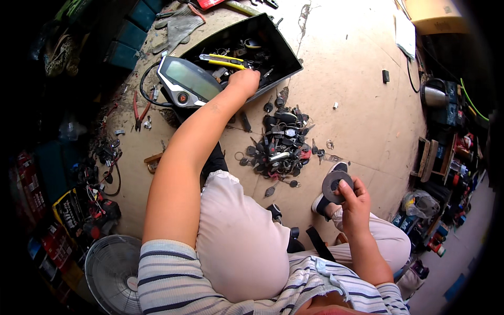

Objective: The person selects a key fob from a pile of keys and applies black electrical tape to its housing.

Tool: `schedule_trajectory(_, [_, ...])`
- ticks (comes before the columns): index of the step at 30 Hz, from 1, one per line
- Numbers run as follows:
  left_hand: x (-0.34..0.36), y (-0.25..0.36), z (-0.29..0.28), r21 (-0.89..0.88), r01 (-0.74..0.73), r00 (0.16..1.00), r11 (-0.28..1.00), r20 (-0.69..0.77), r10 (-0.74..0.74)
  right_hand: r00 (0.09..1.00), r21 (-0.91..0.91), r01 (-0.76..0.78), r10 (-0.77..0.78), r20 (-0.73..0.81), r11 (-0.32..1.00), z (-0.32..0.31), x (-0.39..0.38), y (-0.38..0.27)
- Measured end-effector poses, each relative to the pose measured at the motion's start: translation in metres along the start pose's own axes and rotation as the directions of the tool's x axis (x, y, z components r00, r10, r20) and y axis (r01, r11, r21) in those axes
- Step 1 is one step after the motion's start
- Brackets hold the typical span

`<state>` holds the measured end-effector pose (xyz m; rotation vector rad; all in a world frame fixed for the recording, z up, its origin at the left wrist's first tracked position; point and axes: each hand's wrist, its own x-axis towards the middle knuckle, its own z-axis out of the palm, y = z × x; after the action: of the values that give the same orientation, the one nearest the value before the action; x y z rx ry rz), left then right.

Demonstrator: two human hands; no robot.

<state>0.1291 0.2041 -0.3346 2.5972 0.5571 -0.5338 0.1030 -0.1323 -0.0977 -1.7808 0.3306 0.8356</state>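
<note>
My left hand [244,82] reaches across into a black bin [287,62], beside a yellow utility knife [223,61]. Its fingers point down among small loose parts, and the tips are hidden. At the bin's near left corner sits a grey-and-white instrument display panel [190,81] with a black cable. My right hand [357,202] is raised at the right above my leg. Thumb and fingers pinch a dark grey roll of tape [328,185] by its ring. Between my hands, a heap of keys and key fobs [283,142] lies on the floor.
Red-handled pliers [138,113] and a grey glove [181,26] lie on the left. A fan [112,270] stands by my left elbow. Tangled wires [107,163] cover the left edge. Shelves of tools [438,168] line the right, and a small black block [386,76] lies on the floor.
</note>
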Motion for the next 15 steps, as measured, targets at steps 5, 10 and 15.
schedule_trajectory(5, [-0.013, -0.007, -0.005, -0.238, 0.008, 0.962, 0.971, -0.262, -0.073, 1.0, 0.01, 0.014, -0.014, -0.001, 1.0, 0.0, -0.001, -0.001])
schedule_trajectory(10, [-0.041, 0.006, -0.044, -0.997, -0.05, 0.958, 0.061, -0.066, -0.279, 1.0, -0.002, -0.024, 0.024, 0.004, 1.0, 0.0, -0.001, -0.003])
schedule_trajectory(15, [-0.094, 0.067, -0.075, -0.957, 0.102, 0.992, -0.273, 0.117, -0.039, 0.998, 0.005, 0.052, -0.052, 0.03, 0.999, 0.003, -0.002, -0.008])
